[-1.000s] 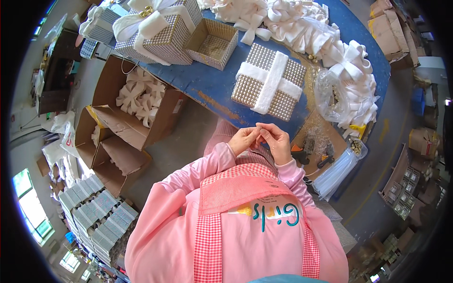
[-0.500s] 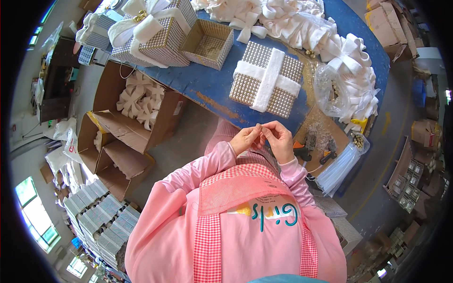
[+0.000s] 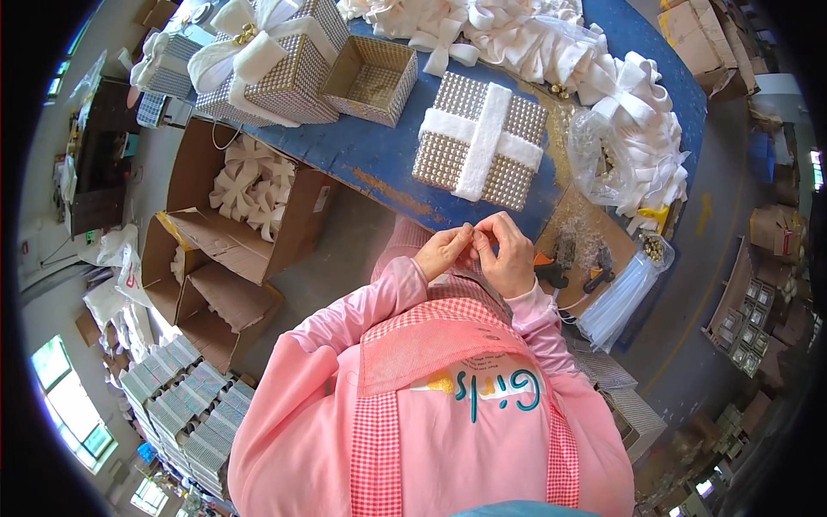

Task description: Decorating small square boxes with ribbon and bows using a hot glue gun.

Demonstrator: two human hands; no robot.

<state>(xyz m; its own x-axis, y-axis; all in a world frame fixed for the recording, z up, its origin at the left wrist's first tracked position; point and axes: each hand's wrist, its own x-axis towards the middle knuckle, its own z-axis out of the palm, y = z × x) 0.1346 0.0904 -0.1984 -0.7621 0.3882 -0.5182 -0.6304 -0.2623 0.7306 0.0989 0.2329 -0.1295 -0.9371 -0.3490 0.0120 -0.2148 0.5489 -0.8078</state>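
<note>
Pink-sleeved left hand (image 3: pixel 441 250) and right hand (image 3: pixel 508 254) raised together at chest height, fingertips pinched on some tiny item too small to identify, held close for fine work. Just beyond, on blue desk (image 3: pixel 379 159), square studded gift-box lid with white ribbon cross (image 3: pixel 480 142), laid flat within easy reach. Heap of white fabric bows (image 3: pixel 603 86) farther back; open brown cardboard carton of white bows (image 3: pixel 250 185) on floor at left, beside desk edge.

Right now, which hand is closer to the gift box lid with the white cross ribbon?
Right. The right hand sits just below the lid; the left hand is lower-left.
</note>
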